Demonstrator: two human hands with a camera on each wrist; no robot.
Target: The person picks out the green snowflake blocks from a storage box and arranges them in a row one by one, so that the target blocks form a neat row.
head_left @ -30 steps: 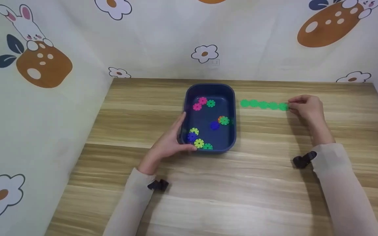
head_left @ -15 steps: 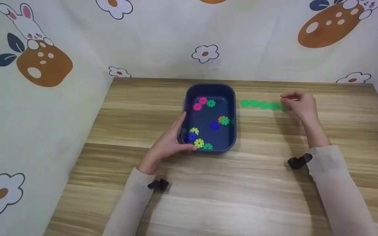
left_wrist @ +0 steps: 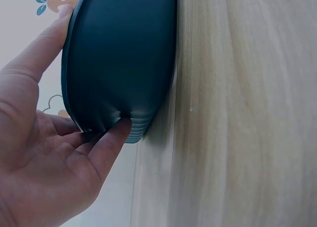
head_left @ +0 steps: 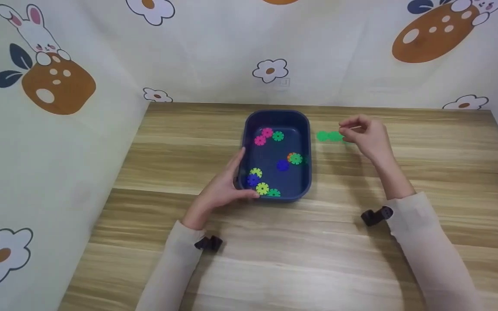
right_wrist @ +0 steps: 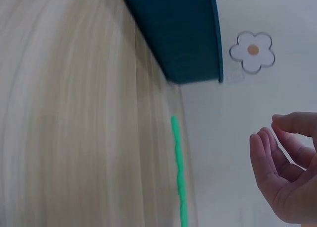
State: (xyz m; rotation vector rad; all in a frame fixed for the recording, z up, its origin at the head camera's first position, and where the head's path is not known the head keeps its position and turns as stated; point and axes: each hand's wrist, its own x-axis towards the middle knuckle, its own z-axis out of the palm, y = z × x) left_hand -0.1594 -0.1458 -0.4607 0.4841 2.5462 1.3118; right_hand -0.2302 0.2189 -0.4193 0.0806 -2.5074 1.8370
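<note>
A dark blue plastic tub (head_left: 270, 153) stands on the wooden table. My left hand (head_left: 219, 190) holds its near left corner, with the thumb at the near rim and the fingers along the left side. In the left wrist view the fingertips (left_wrist: 119, 130) press on the tub's outer wall. Right of the tub lies a straight chain of green snowflake discs (head_left: 329, 136), joined end to end. My right hand (head_left: 373, 140) hovers over this chain and hides its right part. Thumb and index finger are close together with nothing visible between them, in the right wrist view too.
Several loose snowflake discs lie inside the tub, among them a pink disc (head_left: 260, 141), a yellow disc (head_left: 262, 188) and a blue disc (head_left: 282, 165). A patterned cloth (head_left: 214, 52) rises behind the table and at its left side.
My right hand has left the right end of the green chain and moved leftward above it, toward the tub. The chain, the tub and my left hand have stayed put.
</note>
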